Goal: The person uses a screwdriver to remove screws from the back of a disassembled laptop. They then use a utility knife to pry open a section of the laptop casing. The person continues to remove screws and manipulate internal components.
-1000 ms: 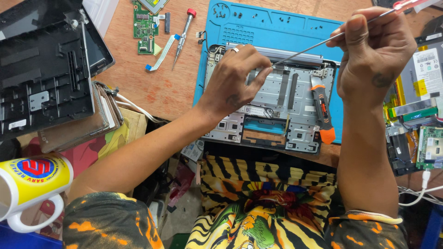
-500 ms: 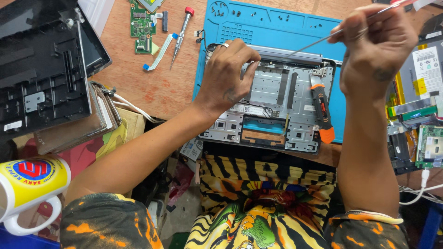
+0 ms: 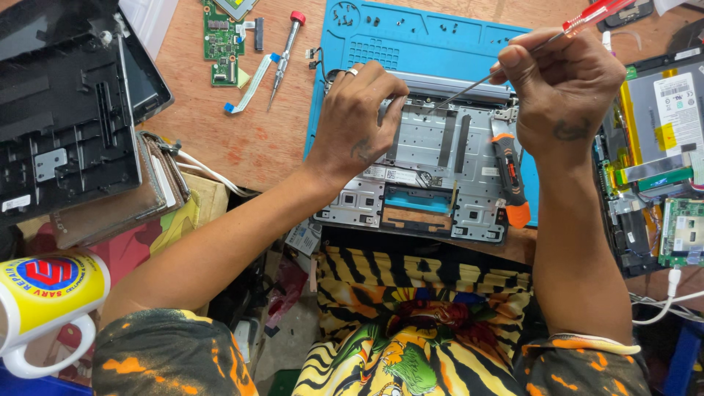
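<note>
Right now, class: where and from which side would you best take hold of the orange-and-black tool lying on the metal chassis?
Grip the orange-and-black tool around its thick middle, coming from above. It lies flat and lengthwise on the metal chassis, free of both hands, so its long sides are open for fingers; the right hand is nearest.

grey metal laptop chassis lying open and flat on blue mat, thin red-handled screwdriver slanted onto its top edge

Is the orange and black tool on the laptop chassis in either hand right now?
No, the orange and black tool lies loose on the laptop chassis, while the right hand grips a red-handled screwdriver.
</note>
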